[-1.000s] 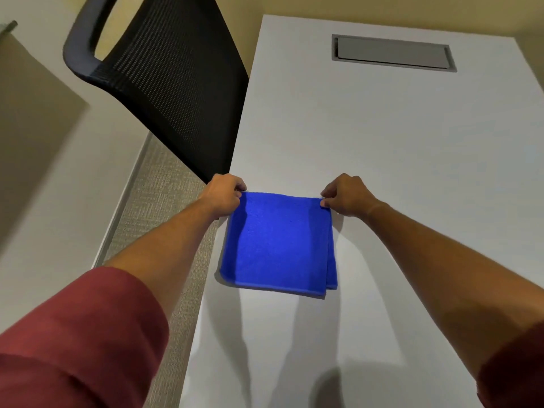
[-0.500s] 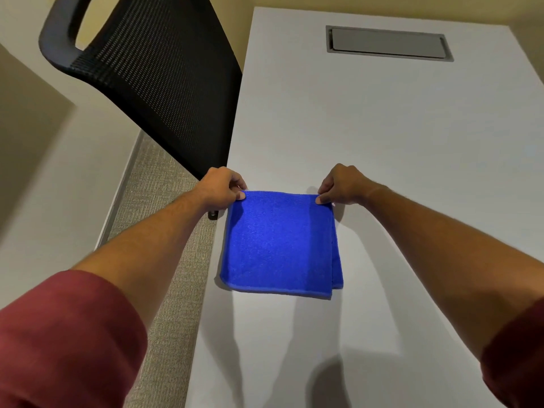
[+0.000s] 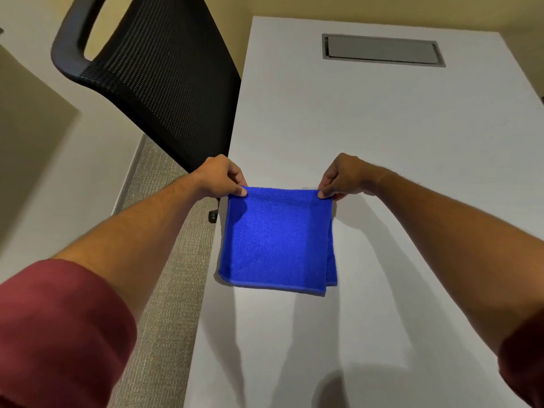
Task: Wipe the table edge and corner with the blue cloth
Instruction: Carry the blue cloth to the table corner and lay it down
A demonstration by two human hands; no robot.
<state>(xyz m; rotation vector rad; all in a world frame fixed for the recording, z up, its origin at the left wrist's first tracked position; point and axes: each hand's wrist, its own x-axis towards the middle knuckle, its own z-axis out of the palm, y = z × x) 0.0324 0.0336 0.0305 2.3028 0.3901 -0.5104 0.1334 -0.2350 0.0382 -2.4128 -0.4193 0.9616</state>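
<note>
Both hands pinch the far corners of the cloth: left hand [image 3: 219, 177] on the far-left corner, right hand [image 3: 343, 176] on the far-right one, thumb and fingertips closed on the fabric, well apart across the cloth's width.

Change over the last second: little. Hands have kept the same two corners; the cloth has barely shifted on the table, only squared up slightly. Reads as straightening or folding, not wiping. No stroke along the edge or corner has begun, by my judgement.

Table [image 3: 382, 128]: largest thing, flat white matte top, long straight left edge running near to far, far-left corner visible up by the wall. Smooth, no visible dirt. Grey rectangular cable hatch [image 3: 382, 50] set flush in the far part.

Chair [image 3: 153, 78]: black mesh back with a solid curved rim, standing just left of the table edge, beyond the left hand.

Carpet [image 3: 164, 290]: beige, ribbed weave, left of the table.

Blue cloth [image 3: 276, 240]: folded to a rough square, terry pile, stitched hem along the near side, layers showing at the right side. Lies flat on the table, its left side just at the table's left edge, so the edge to be wiped is right beside it.
</note>
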